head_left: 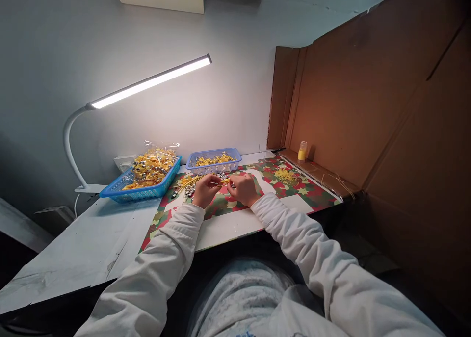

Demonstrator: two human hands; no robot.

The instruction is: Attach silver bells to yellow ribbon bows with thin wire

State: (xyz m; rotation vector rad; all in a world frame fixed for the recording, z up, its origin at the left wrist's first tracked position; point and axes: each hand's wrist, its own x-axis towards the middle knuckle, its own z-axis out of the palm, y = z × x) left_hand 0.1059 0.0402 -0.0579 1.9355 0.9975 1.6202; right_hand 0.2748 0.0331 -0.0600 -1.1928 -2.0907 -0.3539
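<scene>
A person in pale sleeves [296, 229] works with both hands under a lit lamp [151, 83], at a white table [88, 244] set against a grey wall [239, 96]. The left hand [205, 191] and right hand [244, 188] meet just above a patterned cover [300, 190], its print a mix of red, green and tan with stars. Between them is a small yellow piece [224, 181], the fingers of each hand drawn narrow and pinching it; its exact shape is too small and too covered to tell.

Loose silver beads [190, 191] lie on the cover beside and behind the left hand, and yellow strands [187, 181] stretch out to its left. Directly behind the hands sits a pale blue basket [214, 168] with yellow bits [217, 158] in it. To the left, a larger, bright blue basket [145, 194] carries a heap of yellow and silver trimmings [154, 166], with clear plastic showing over the top. The lamp's foot rests on the table just beyond that basket's left end, its curved neck rising to a long, slanting bar of light.

Right of the hands, well apart from them, a tangle of yellow string [285, 176] lies on the cover. Behind it, near a tall cardboard panel [368, 96] that closes off the right side, a small bottle [302, 152] with yellow contents stands upright.
</scene>
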